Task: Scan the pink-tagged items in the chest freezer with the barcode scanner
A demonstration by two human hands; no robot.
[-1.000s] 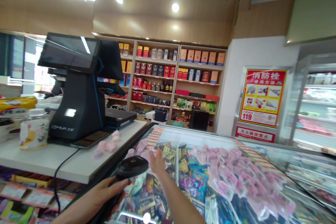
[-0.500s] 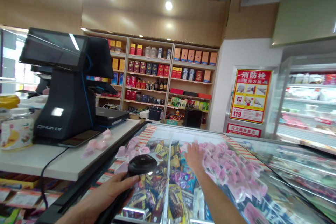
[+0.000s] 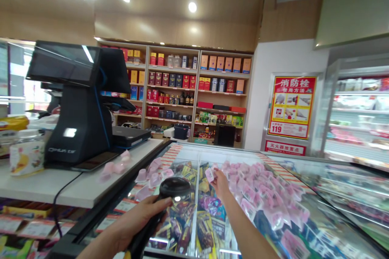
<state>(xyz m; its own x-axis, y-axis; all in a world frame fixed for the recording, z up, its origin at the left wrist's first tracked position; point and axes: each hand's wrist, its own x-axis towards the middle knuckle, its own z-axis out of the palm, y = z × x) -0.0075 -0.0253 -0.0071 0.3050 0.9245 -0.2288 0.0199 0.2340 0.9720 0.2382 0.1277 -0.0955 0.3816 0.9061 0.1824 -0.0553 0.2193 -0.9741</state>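
My left hand (image 3: 142, 217) is wrapped round the handle of a black handheld barcode scanner (image 3: 174, 186), its head pointing away from me above the glass top of a chest freezer (image 3: 188, 150). In my right hand (image 3: 221, 185), between thumb and fingers, is a small pink plastic cup (image 3: 209, 175) with a white barcode label facing me. To the right of that hand a large pile of similar pink cups (image 3: 261, 186) lies on the glass. A smaller group of pink cups (image 3: 153, 174) sits beyond and left of the scanner. Wrapped ice creams (image 3: 206, 230) show through the glass.
On the white counter (image 3: 88, 188) at left stand a black point-of-sale terminal (image 3: 79, 125) and a patterned tub (image 3: 26, 157). More pink cups (image 3: 114, 166) lie near the counter's edge. A black cable (image 3: 58, 198) hangs over its front. Stocked shelves (image 3: 170, 101) line the back wall.
My right hand has gone from reaching flat at the pile's left edge to holding a pink cup, drawn slightly nearer. The scanner in my left hand has shifted a little to the right.
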